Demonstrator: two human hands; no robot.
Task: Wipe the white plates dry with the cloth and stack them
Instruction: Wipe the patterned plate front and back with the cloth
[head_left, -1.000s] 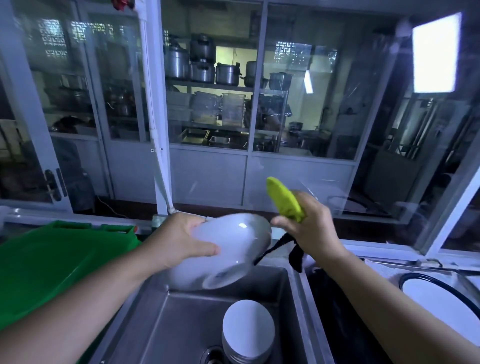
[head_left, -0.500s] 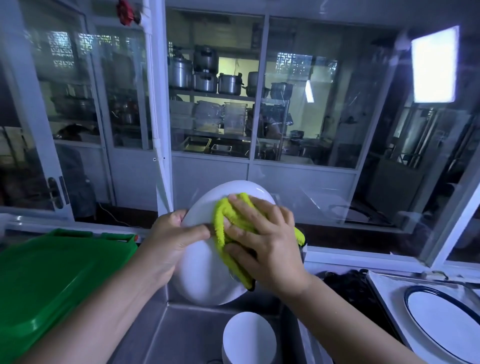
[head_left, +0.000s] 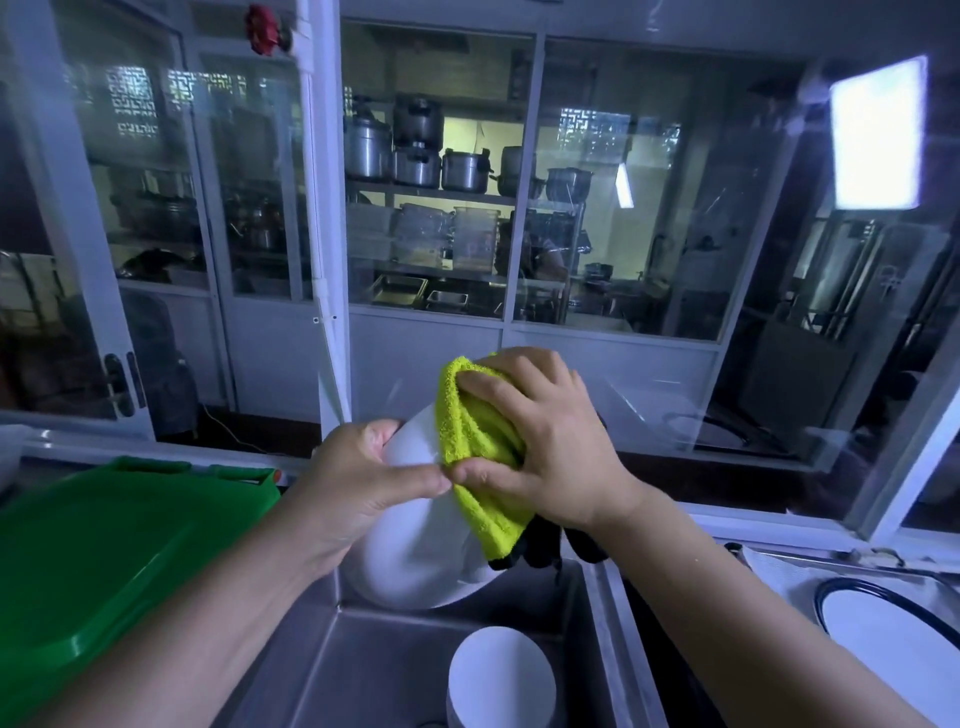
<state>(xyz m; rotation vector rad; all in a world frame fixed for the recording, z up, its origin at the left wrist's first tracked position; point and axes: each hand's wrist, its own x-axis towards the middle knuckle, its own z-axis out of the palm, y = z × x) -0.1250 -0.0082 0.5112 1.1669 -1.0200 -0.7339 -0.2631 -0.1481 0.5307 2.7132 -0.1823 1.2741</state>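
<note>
I am looking through the head camera at a glass partition (head_left: 613, 260) that is filling the whole back of the view, with metal pots (head_left: 415, 150) sitting on shelves behind it. A green lid (head_left: 104, 545) is lying at the left, just beside a steel sink (head_left: 322, 670) that is taking up the lower middle. A blue-rimmed plate (head_left: 893, 639) is resting on the counter at the far right, well apart from the hands.

The white plate (head_left: 415, 551) is being held in the air over the back edge of the sink, tilted nearly upright with its face turned towards me. Below it, a stack of white plates (head_left: 498, 675) is sitting in the sink basin, near the bottom edge of the view.

The left hand (head_left: 358, 483) is gripping the plate's left rim, with the thumb lying across the face and the fingers curling out of sight behind it. The right hand (head_left: 550, 441) is pressing the cloth (head_left: 478, 441) against the upper right part of the plate, with its fingers curving over the bunched fabric and its thumb pinching the cloth's lower fold. The two thumb tips are touching. The cloth is yellow-green, and a dark part of it is hanging below the right wrist.
</note>
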